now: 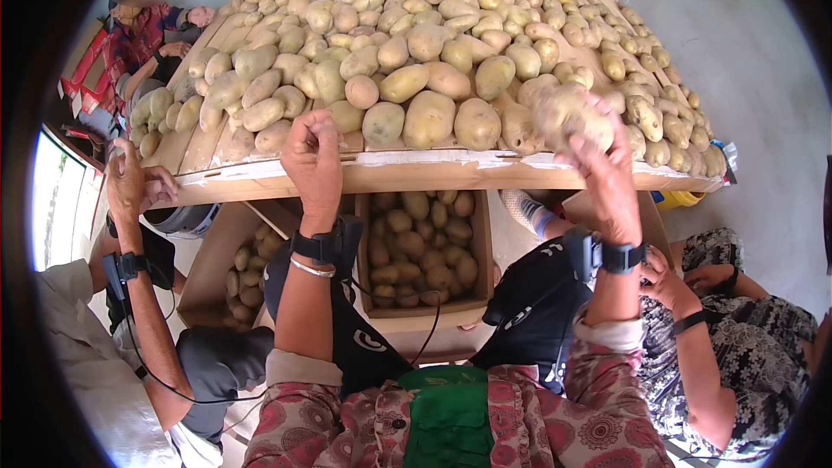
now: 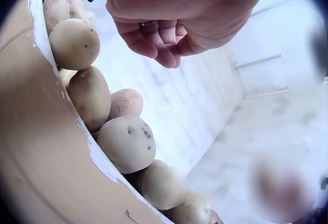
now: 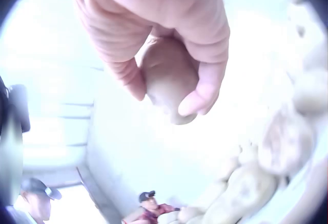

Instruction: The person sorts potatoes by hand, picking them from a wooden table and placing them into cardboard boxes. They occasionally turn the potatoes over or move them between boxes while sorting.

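My right hand [image 1: 614,180] grips a large potato [image 1: 568,117] over the front right part of the potato pile [image 1: 425,39]. In the right wrist view, thumb and fingers curl round the sides of that potato [image 3: 168,75]. My left hand [image 1: 314,165] is raised at the table's front edge, left of the middle, and holds nothing. Its fingers [image 2: 163,42] hang loosely curled in the left wrist view. Close by it lie several potatoes along the edge, among them one with dark pits [image 2: 127,143].
The wooden table [image 1: 416,177] has a raised front edge. Below it stand a box [image 1: 425,316] of potatoes and another box [image 1: 204,273] to its left. One person's hand [image 1: 128,182] is at left, another person's hands [image 1: 672,288] at right. A further person [image 1: 139,43] sits behind the table's left end.
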Motion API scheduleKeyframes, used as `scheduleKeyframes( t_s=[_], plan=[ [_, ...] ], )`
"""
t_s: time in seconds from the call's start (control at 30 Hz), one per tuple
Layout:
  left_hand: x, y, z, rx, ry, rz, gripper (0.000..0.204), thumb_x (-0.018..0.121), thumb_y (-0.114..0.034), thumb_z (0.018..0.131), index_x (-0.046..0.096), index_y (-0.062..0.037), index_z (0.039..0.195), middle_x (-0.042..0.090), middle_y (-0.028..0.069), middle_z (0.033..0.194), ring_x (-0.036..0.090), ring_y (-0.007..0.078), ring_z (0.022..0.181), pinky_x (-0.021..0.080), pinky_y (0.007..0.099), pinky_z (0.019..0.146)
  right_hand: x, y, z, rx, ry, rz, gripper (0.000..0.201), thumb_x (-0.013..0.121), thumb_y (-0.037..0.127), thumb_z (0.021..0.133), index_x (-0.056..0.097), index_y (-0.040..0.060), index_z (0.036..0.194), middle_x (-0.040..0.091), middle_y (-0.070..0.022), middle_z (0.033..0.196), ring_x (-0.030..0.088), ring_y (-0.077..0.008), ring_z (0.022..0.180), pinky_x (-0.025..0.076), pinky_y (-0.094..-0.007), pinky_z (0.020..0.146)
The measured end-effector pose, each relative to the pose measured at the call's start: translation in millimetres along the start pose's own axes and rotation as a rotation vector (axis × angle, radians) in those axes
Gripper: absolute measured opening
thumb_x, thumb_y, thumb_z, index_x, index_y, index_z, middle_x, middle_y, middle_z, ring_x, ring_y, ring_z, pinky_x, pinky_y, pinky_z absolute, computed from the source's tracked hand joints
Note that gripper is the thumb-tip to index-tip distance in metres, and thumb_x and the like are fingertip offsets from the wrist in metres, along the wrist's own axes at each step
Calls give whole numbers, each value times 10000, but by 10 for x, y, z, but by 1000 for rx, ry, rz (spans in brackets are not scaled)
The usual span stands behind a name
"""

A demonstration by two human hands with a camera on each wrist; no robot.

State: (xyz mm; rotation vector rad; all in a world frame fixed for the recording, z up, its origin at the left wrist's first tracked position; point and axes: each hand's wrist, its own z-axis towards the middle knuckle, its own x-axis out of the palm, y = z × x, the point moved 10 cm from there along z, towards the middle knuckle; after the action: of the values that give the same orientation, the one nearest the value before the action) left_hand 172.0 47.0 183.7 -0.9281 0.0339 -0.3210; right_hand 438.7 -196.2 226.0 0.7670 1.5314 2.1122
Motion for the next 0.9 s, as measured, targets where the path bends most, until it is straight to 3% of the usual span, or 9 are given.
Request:
scheduleKeyframes(
  t_s=[0.1,0.37,0.4,0.43,0.53,0.63,0.7,0.77,0.9],
  plan=[
    [15,-27,62,2,-28,-74,81,525,-32,883,573,8,934,572,4,707,510,48,625,418,183,575,-241,539,583,-309,-95,-603,547,686,145,768,455,68,1257,576,-101,1102,594,-192,937,502,-305,750],
    [-248,40,205,-25,-78,-50,85,529,-27,881,574,12,943,575,4,732,514,42,662,414,179,606,-565,139,1600,-268,-372,-1479,449,656,260,777,504,170,1189,585,-214,1105,542,-363,1036,456,-426,843],
    [-267,37,214,-31,-76,-43,86,532,-23,878,576,13,943,575,2,734,512,43,664,413,179,608,-642,-146,1777,-220,-280,-1580,440,594,329,805,508,103,1173,579,-243,1098,515,-395,1052,428,-454,864],
    [-276,36,216,-38,-75,-39,88,535,-18,875,578,13,944,575,1,736,511,43,665,412,179,610,-695,-298,1860,-219,-268,-1576,440,594,329,805,508,103,1173,579,-243,1098,515,-395,1052,428,-454,864],
    [-311,61,222,-49,-77,-69,88,550,-22,866,582,17,938,575,-4,739,506,45,662,411,180,608,-467,-872,2035,-116,287,-1530,566,481,424,830,499,-44,1148,553,-291,1101,485,-425,1077,378,-458,911],
    [-334,12,239,-23,-102,-26,82,563,-33,854,590,25,904,574,-6,732,499,43,653,407,180,595,-657,-925,2088,95,192,-1381,542,546,372,803,518,-35,1159,544,-267,1152,493,-380,1111,378,-401,945],
    [-376,12,270,-19,-69,149,79,565,-37,841,599,27,872,573,-8,723,492,38,645,407,183,584,-852,-1140,2159,-758,665,-1822,507,579,314,809,522,-19,1187,553,-226,1171,512,-335,1112,382,-370,952],
    [-370,104,264,9,3,28,132,587,-107,872,611,11,926,607,19,742,553,63,682,439,195,618,-565,-566,1991,-140,73,-1374,459,582,267,842,520,10,1218,563,-174,1190,530,-267,1106,372,-343,969],
    [-408,172,218,24,16,-1,138,581,-109,871,613,14,927,607,15,745,555,65,690,435,192,623,262,-205,975,-180,142,-787,335,574,264,872,597,43,1122,636,-82,1063,584,-141,989,460,-278,831]
  ],
)
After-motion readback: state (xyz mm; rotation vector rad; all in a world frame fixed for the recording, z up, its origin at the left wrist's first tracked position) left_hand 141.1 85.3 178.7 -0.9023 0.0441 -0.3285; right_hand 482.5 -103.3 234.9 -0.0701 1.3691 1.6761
